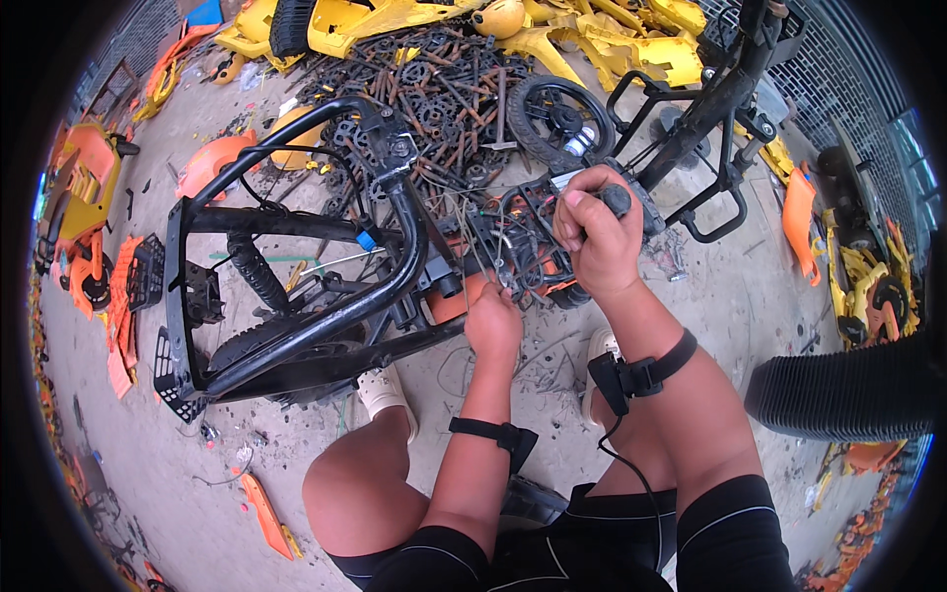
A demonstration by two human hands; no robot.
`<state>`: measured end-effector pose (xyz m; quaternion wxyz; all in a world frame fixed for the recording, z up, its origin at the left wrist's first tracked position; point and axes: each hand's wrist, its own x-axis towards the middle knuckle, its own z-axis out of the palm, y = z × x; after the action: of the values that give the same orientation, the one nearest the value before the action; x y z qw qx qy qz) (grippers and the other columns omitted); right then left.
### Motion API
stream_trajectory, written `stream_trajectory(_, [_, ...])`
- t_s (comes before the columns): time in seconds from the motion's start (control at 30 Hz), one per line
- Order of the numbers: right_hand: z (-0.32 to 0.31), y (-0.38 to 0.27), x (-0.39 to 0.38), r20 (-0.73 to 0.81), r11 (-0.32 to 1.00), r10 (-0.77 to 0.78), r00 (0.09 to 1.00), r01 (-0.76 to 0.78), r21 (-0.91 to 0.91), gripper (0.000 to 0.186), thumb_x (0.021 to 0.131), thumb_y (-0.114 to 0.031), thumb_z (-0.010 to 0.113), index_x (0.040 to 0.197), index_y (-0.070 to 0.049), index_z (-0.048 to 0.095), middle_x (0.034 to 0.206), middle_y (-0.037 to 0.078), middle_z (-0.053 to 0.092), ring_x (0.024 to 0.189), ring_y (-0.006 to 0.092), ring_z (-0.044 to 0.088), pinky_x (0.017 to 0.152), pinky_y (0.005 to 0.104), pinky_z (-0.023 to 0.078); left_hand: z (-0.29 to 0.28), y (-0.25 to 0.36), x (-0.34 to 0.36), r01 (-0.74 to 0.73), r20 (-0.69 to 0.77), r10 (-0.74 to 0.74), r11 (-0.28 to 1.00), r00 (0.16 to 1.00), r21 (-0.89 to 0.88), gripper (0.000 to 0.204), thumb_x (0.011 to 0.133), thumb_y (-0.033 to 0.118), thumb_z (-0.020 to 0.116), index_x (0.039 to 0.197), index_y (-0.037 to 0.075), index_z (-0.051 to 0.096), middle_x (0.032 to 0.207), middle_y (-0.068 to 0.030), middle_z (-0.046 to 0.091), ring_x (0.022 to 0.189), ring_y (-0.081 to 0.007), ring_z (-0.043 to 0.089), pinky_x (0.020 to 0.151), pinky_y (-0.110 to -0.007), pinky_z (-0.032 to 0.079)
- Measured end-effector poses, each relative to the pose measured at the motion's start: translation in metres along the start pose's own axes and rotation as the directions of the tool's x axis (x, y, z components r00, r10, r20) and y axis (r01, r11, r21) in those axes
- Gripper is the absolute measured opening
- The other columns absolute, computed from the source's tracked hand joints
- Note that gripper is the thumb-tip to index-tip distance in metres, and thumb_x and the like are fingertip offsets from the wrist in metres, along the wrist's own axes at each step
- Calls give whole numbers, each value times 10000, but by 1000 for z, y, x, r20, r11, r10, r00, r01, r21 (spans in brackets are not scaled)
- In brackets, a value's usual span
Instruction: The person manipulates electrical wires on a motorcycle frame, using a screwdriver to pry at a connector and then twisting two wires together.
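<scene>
A black scooter or e-bike frame (414, 232) lies on its side on the floor in front of me, with a coil-covered shock absorber (254, 271) inside it. My left hand (493, 324) is closed at the frame's right end, where thin cables (470, 242) run into its fingertips. Raised to the right, my right hand (604, 242) makes a fist round a tool with a black, round-ended handle (617, 200); the tool's other end is hidden. Between and beyond both hands sits a tangle of wires (518, 232) over orange and black parts.
Behind the frame rises a heap of rusty metal parts (424, 109), with a hammer (501, 118) and a small wheel (562, 120) at its right. Yellow plastic panels (631, 49) pile up farther back. A black ribbed tube (838, 390) stands close on the right.
</scene>
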<state>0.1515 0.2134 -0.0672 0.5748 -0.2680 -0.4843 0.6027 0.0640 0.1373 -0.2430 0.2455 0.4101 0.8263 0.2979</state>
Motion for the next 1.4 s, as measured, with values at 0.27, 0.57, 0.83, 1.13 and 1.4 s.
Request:
stream_trajectory(0.27, [-1,0,0,50,999,-11,999,10,35,55,869,-26,586,855,16,553,620,38,515,477,84,435,444,239,348,5,-8,6,39,11,-38,994,999,-104,215,905,285,679,947,81,731,839,-180,714,803,-386,689,688,-479,521])
stream_trajectory(0.57, [1,3,1,-65,997,-45,997,41,-66,92,869,-81,545,832,-10,499,575,55,436,460,118,365,441,274,309,0,-7,8,67,60,-60,991,996,-117,215,905,285,681,946,80,729,843,-172,717,812,-379,691,687,-464,519])
stream_trajectory(0.83, [-10,7,9,-75,998,-49,996,53,46,71,868,-55,563,835,0,533,583,42,482,470,99,415,434,255,340,1,-5,9,95,73,-86,988,994,-122,208,907,278,675,953,82,726,873,-177,720,830,-385,689,699,-469,517])
stream_trajectory(1.13, [-1,10,8,-63,998,-50,997,52,39,68,858,-9,599,816,-4,546,603,23,511,480,75,443,439,231,351,2,-3,9,118,59,-112,986,992,-120,207,902,274,677,951,79,727,889,-183,721,841,-386,690,710,-474,519])
stream_trajectory(1.4, [8,15,14,-228,996,-91,969,88,-23,81,870,-23,641,827,-29,573,645,-5,542,505,53,463,464,221,365,-1,1,7,117,64,-110,986,992,-120,207,903,273,676,959,81,731,890,-185,721,842,-377,695,712,-469,525])
